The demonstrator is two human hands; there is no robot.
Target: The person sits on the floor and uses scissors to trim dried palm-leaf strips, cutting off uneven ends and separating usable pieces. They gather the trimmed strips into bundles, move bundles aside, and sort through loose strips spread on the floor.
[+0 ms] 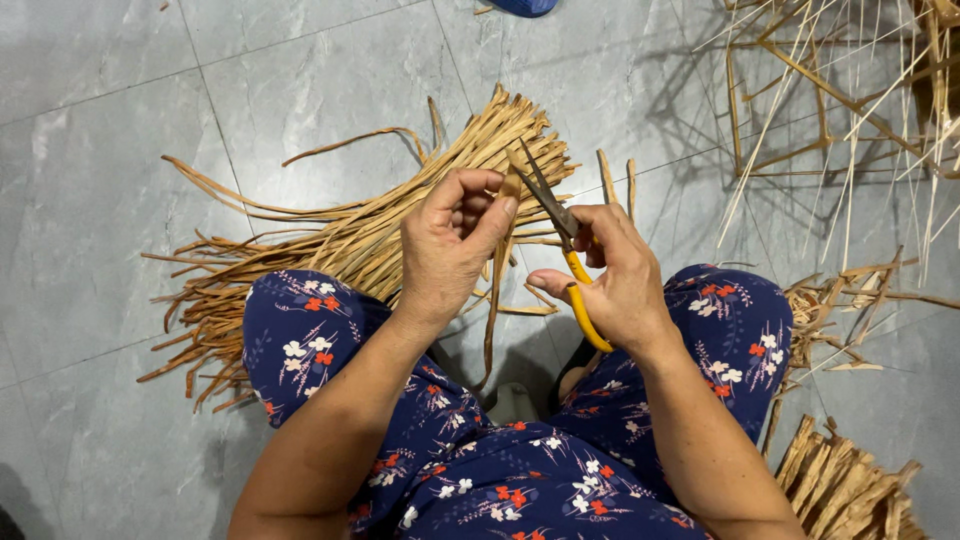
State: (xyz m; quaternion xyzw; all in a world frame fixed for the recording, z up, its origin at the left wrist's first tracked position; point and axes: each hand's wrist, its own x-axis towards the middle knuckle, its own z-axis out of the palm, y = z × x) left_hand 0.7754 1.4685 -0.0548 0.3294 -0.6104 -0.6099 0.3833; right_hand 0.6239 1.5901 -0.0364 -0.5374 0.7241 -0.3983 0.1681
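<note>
My left hand (452, 245) pinches a long dried fibre strip (494, 300) near its top, and the strip hangs down between my knees. My right hand (615, 275) grips scissors (560, 235) with yellow handles, their dark blades parted and pointing up at the strip's upper end, next to my left fingertips. Both hands are held above my lap, which is covered by dark blue flowered cloth.
A large bundle of dried tan strips (330, 240) lies fanned on the grey tiled floor ahead and to the left. A frame of thin bamboo sticks (830, 110) stands at the upper right. Short cut strips (845, 490) are piled at the lower right. A blue object (522, 6) shows at the top edge.
</note>
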